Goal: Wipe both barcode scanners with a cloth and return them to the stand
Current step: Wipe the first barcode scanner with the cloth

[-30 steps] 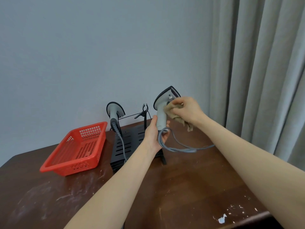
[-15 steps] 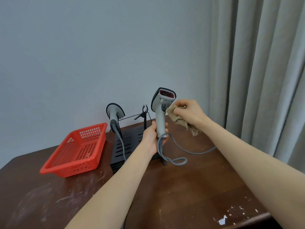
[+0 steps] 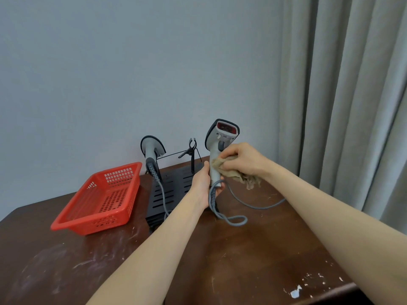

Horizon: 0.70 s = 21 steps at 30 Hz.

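Above the scuffed table (image 3: 253, 260) a gray cable (image 3: 236, 221) loops down from the scanner (image 3: 220, 139). The left hand (image 3: 201, 183) holds it up in the air, its grip curled round the base of the handle. The right hand (image 3: 244, 158) pinches a bunched cloth (image 3: 237, 176) against the handle. A second ago the cloth rubbed the head. Now it works lower, so this scanner's wipe seems well along. The scanner has also turned. Its long axis is near upright, handle down, red window facing the person. Behind, the second scanner (image 3: 152, 148) sits on the black stand (image 3: 171, 190), beside a red basket (image 3: 88, 225).
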{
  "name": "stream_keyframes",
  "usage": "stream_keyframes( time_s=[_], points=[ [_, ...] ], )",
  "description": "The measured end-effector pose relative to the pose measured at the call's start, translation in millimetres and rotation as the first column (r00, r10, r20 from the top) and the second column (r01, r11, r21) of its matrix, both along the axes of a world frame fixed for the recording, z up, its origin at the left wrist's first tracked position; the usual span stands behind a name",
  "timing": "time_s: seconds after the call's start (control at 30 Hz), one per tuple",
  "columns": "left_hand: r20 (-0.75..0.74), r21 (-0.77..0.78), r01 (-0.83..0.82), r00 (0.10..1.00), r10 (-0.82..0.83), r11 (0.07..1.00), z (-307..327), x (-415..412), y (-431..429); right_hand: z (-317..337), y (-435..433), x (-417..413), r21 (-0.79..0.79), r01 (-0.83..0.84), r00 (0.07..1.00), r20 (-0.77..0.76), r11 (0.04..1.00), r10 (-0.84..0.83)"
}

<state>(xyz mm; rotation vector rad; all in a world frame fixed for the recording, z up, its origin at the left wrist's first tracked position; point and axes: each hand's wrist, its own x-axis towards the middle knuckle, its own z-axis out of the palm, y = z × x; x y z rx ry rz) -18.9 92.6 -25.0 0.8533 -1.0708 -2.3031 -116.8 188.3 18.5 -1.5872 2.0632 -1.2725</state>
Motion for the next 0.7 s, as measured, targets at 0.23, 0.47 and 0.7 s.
stream_keyframes(
  time_s=[0.23,0.47,0.7],
  points=[
    [-0.014,0.003,0.037,0.999,-0.037,0.999,6.5,-2.8,4.1,2.8,-8.3,-10.6,-0.183,0.24,0.971,0.024,0.953,-0.24],
    [0.087,-0.152,-0.002,0.996,0.015,0.988,7.3,-1.3,-0.1,0.6,-4.7,0.0,0.009,-0.006,0.999,-0.05,1.0,0.006],
    [0.059,-0.157,-0.039,0.997,0.048,0.987,13.3,-7.1,7.6,1.6,-6.6,-4.5,-0.218,0.239,0.971,0.063,0.946,-0.231]
  ],
)
